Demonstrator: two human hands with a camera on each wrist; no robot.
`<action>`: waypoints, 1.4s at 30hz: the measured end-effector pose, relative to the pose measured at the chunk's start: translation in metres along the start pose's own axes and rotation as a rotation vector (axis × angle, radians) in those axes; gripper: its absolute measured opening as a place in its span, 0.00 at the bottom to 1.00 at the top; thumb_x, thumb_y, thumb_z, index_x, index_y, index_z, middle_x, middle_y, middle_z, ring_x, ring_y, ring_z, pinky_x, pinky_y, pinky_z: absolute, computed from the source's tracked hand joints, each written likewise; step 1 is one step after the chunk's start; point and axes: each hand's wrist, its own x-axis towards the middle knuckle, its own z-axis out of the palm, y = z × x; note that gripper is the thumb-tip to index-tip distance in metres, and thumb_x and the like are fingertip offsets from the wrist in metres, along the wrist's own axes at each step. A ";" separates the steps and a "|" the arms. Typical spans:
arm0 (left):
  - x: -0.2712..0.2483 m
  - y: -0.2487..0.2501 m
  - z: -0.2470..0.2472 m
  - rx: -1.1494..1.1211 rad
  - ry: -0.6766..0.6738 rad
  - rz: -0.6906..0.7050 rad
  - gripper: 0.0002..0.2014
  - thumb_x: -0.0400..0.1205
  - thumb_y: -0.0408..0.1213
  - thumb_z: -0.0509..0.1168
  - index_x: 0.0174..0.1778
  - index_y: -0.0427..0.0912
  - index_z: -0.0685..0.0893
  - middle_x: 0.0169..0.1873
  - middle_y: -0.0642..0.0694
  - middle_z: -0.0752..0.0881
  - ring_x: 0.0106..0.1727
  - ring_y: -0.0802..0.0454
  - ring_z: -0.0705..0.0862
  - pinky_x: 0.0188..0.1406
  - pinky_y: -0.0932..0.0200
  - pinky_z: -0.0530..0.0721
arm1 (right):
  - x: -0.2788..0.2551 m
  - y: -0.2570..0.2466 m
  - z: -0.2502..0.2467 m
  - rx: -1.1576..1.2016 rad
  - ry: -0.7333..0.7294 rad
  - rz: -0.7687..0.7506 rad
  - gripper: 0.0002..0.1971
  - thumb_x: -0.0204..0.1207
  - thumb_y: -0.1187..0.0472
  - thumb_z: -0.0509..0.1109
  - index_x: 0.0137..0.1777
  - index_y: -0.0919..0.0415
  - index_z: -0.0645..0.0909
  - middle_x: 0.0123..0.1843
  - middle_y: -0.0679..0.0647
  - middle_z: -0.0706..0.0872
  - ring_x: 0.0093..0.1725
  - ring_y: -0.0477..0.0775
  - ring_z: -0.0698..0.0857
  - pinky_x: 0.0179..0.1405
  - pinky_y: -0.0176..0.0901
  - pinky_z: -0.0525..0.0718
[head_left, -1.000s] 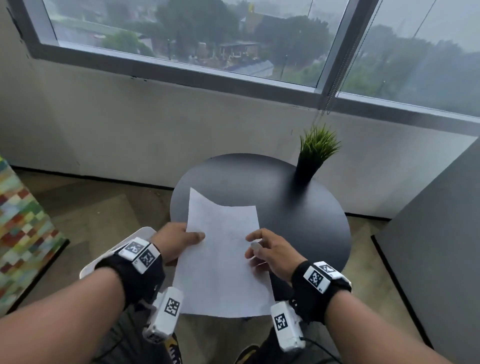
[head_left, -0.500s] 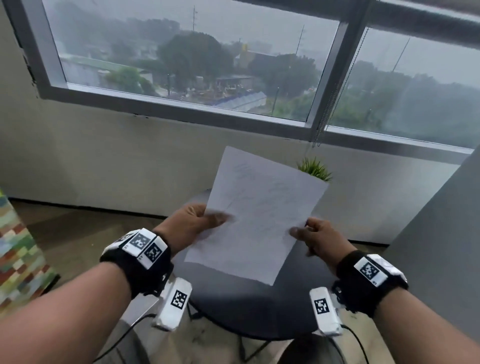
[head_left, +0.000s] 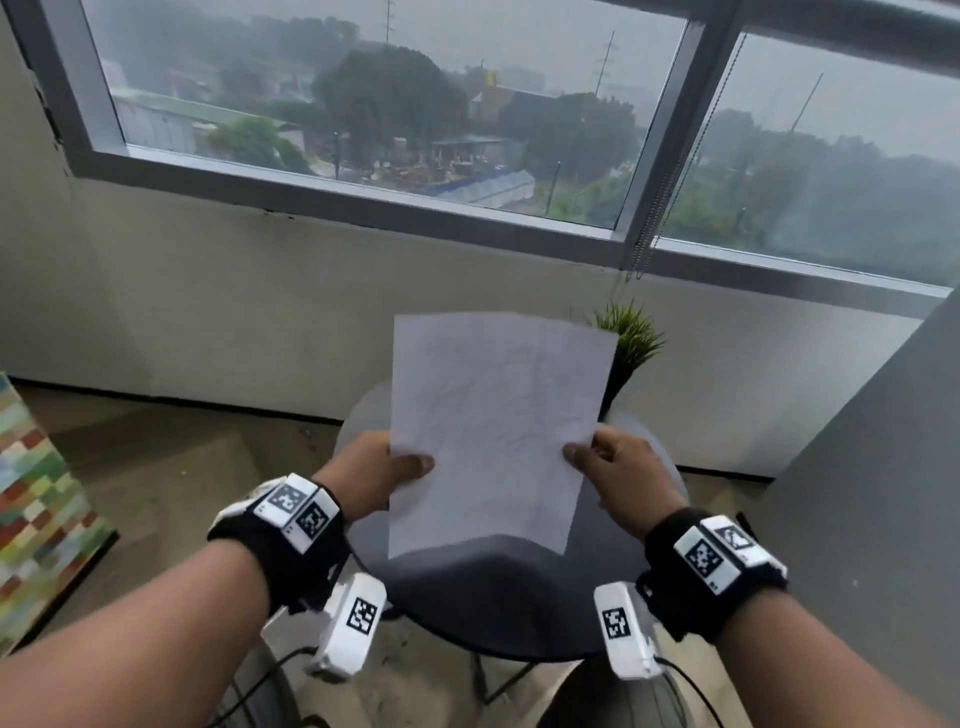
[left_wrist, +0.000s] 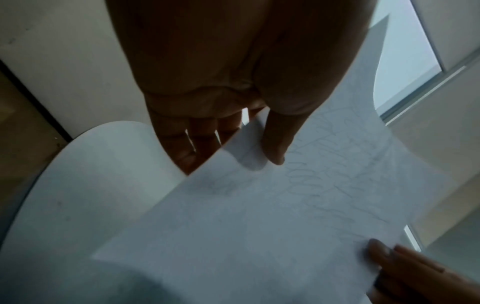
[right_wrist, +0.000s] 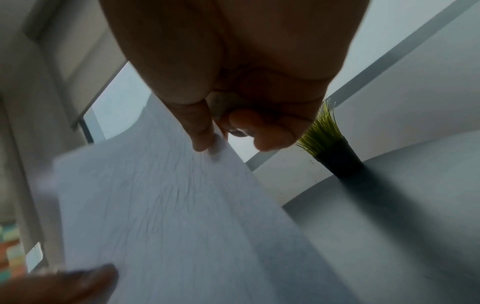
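Sheet of paper (head_left: 493, 431): white, held in portrait, clear of the table (head_left: 519, 603) and above it. The long axis is set near upright, running from the lower short edge by the person up toward the window (head_left: 395, 119). The top is leaned a little to the right in the head view. The face with faint scribbled lines is turned toward the person. The upper edge is slightly wavy and the lower edge hangs free.

Left long edge: pinched low down by the left grip (head_left: 369, 475), thumb laid on the near face, fingers behind.

Right long edge: pinched at about the same height by the right grip (head_left: 623, 467), thumb on the near face, fingers curled behind.

Table: round and dark, seen below the sheet and between the forearms.

Potted plant (head_left: 628, 343): green tuft in a dark narrow pot, stood upright at the far right of the table, partly hidden behind the sheet's upper right corner.

Wall (head_left: 208, 291): pale, under the window.

Multicoloured panel (head_left: 36, 519): noted at the far left, on the floor.
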 end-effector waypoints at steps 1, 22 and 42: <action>0.003 0.004 -0.004 0.014 0.028 0.012 0.02 0.81 0.34 0.76 0.44 0.42 0.90 0.39 0.43 0.93 0.40 0.47 0.91 0.45 0.47 0.90 | 0.006 0.000 -0.005 -0.015 0.015 0.004 0.11 0.76 0.46 0.69 0.41 0.52 0.83 0.36 0.45 0.88 0.38 0.48 0.86 0.41 0.52 0.88; -0.026 -0.057 0.030 1.173 -0.252 0.147 0.50 0.77 0.70 0.66 0.90 0.61 0.47 0.90 0.50 0.47 0.90 0.47 0.45 0.87 0.37 0.53 | -0.023 0.057 0.075 -0.223 -0.459 0.144 0.04 0.78 0.56 0.67 0.47 0.48 0.84 0.37 0.44 0.85 0.31 0.41 0.81 0.31 0.32 0.78; -0.009 -0.066 0.043 1.334 -0.477 0.100 0.60 0.65 0.83 0.64 0.87 0.68 0.38 0.89 0.52 0.33 0.90 0.44 0.35 0.82 0.20 0.43 | -0.030 0.014 0.113 -0.598 -0.783 -0.415 0.09 0.79 0.56 0.65 0.56 0.57 0.79 0.50 0.57 0.88 0.50 0.61 0.83 0.48 0.47 0.80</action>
